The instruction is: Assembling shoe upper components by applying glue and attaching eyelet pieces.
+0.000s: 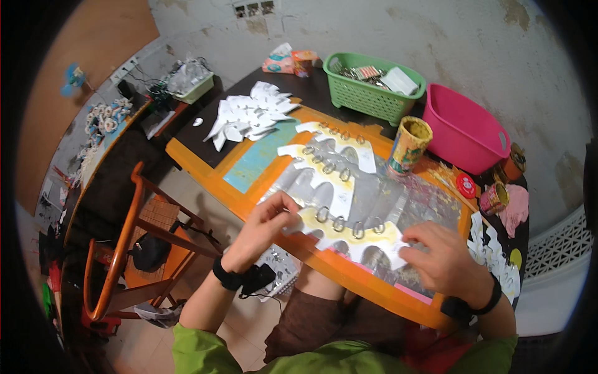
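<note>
Head view shows the person pressing a scalloped white-and-yellow cutout point(349, 234) flat on the orange-rimmed bench point(249, 206), over a clear plastic sheet point(398, 199). The left hand point(265, 221) lies on the cutout's left end with fingers curled down onto its edge; the right hand point(442, 255) covers the right end, fingers bent and pressing. Neither hand is closed round anything; both rest flat-ish on the piece

The cutout looks like thin paper or foam sheet, light and limp, so it would likely flop if lifted by one end. Metal rings point(340, 223) sit in a row along its upper edge, and the yellow patches may be wet glue, which would make it tacky and easy to smear. Judging from this, the safest hold is at both ends together, on the dry white lobes, clear of the rings

Two more cutouts point(330, 162) with rings lie just beyond it. Farther back are a pile of white cutouts point(249, 115), a paper cup point(408, 143), a green basket point(374, 90) and a pink tub point(464, 128). A wooden chair point(134, 243) stands at the left
</note>
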Demonstrator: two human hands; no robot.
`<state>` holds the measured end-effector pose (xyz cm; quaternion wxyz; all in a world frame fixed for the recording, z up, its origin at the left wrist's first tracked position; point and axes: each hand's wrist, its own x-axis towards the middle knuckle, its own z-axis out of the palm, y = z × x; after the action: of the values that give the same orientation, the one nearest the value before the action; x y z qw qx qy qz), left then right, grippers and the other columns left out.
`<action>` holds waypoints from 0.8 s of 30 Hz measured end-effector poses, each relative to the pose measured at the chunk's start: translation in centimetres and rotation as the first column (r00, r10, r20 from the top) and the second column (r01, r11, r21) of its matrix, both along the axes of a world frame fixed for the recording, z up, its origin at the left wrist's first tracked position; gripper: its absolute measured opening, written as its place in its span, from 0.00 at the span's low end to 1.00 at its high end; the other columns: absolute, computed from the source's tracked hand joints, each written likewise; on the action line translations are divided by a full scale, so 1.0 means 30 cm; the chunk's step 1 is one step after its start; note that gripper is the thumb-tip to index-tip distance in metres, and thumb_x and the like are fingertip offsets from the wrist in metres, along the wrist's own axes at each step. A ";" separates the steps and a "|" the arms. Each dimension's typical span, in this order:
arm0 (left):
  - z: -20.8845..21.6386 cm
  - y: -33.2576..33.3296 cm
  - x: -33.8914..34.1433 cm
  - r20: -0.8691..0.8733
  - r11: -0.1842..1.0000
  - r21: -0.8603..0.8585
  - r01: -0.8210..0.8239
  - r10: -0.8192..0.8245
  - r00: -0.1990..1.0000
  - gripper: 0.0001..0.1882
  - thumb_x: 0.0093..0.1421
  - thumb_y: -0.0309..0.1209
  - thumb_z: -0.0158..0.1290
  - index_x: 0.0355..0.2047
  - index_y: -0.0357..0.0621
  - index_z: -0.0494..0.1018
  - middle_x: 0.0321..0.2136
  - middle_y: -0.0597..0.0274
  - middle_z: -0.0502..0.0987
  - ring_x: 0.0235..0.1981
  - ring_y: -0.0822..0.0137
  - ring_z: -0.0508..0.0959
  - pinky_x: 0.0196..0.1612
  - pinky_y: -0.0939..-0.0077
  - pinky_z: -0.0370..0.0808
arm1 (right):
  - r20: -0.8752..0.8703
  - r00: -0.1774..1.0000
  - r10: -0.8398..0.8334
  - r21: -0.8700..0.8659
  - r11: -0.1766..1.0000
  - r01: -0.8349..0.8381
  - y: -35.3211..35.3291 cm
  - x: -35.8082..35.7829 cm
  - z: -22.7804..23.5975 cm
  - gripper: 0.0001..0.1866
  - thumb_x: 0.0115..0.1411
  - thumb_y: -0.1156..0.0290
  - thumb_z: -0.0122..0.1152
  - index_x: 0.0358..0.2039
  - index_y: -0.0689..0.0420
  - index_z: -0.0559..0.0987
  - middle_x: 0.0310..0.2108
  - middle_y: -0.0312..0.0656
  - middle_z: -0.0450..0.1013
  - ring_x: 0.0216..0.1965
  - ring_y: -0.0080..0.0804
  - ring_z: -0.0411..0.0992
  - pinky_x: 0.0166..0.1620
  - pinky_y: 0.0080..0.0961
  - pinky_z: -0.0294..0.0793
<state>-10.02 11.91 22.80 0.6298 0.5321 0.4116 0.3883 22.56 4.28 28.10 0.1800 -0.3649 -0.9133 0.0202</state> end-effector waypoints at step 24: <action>-0.120 -0.206 0.178 0.007 0.991 -0.040 0.126 -0.126 0.992 0.04 0.64 0.18 0.45 0.38 0.38 0.65 0.35 0.64 0.73 0.37 0.77 0.73 0.43 0.80 0.73 | -0.300 0.933 -0.198 -0.606 0.795 -0.026 0.121 -0.115 -0.183 0.09 0.61 0.70 0.63 0.41 0.60 0.81 0.37 0.43 0.76 0.42 0.37 0.74 0.43 0.32 0.73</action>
<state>-4.68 5.73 19.21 0.6646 0.5433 0.3837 0.3404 19.10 7.92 22.62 0.2144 -0.4354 -0.7950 0.3640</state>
